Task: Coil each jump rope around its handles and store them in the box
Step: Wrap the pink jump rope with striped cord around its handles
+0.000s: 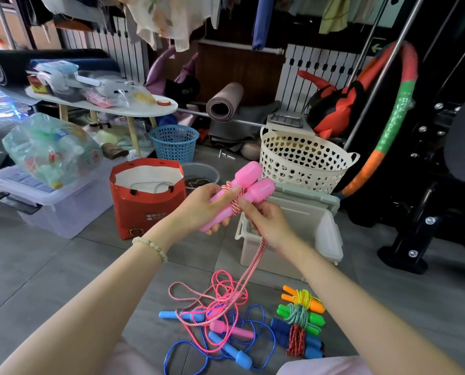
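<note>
Head view looks down on a grey floor with four containers beyond the hands. One clear lidded bin (60, 212) sits at the left and one cream basket (301, 161) with heart-shaped holes at the right. One red paper bag (144, 209) stands between them, and one blue basket (174, 143) is further back. One white box (269, 261) stands open just in front of the cream basket, its lid tipped up behind it.

Six jump ropes show in all. Three wound bundles lie side by side on the floor near the right forearm, apart from the box: an orange-handled bundle (304, 297) wrapped in yellow, a green-handled bundle (299, 316) wrapped in teal, and a blue-handled bundle (296, 338) wrapped in red. Two loose ropes lie tangled together just left of them: a blue rope (230, 347) with two blue handles, and a pink rope (231, 329) with one handle plainly seen. The sixth is held up in front of the box.

Of that rope, two pink handles (255, 189) sit side by side, tilted up to the right. The left hand (198, 204) curls round their lower part. A red-and-white cord (235, 201) is wound several turns about their necks. The right hand (263, 220) pinches this cord against the handles with thumb and forefinger, the other fingers curled beneath. The rest of the cord hangs from it down onto the tangle.
</note>
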